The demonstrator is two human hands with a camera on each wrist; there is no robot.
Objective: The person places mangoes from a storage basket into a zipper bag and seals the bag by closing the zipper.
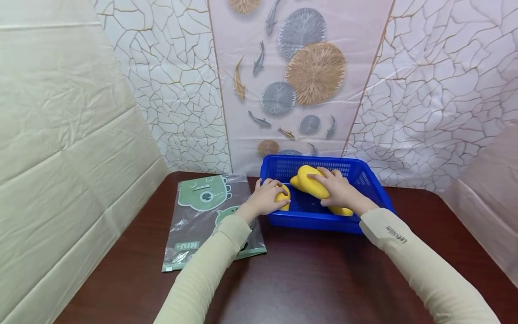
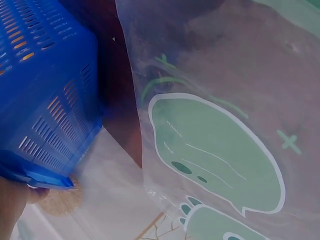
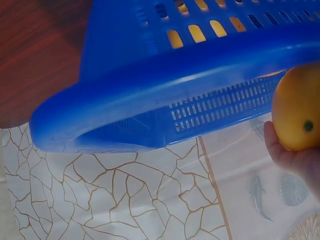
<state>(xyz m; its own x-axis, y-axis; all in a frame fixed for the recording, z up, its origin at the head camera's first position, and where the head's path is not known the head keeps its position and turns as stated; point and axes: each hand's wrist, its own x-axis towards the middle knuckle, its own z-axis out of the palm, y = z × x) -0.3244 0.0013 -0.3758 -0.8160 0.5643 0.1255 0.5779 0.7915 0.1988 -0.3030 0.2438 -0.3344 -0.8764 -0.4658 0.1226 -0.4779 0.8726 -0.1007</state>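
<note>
In the head view a blue plastic basket (image 1: 311, 218) holds several yellow mangoes. My right hand (image 1: 340, 191) grips one mango (image 1: 312, 182) above the basket floor, fingers over its top and thumb along the near side. That mango (image 3: 299, 107) shows a dark green stem spot in the right wrist view. Behind it lies another mango (image 1: 295, 182), and one more (image 1: 342, 211) is partly hidden under my right hand. At the basket's left end, my left hand (image 1: 264, 198) reaches over the rim with fingers curled round a mango (image 1: 282, 196). The left wrist view hides that hold.
A clear zip bag (image 1: 194, 225) with green cartoon prints lies flat on the dark wooden table (image 1: 299, 274), left of the basket and partly under my left forearm. Patterned sheeting (image 1: 194, 90) rises behind the table, with pale sheeting (image 1: 69, 135) on the left.
</note>
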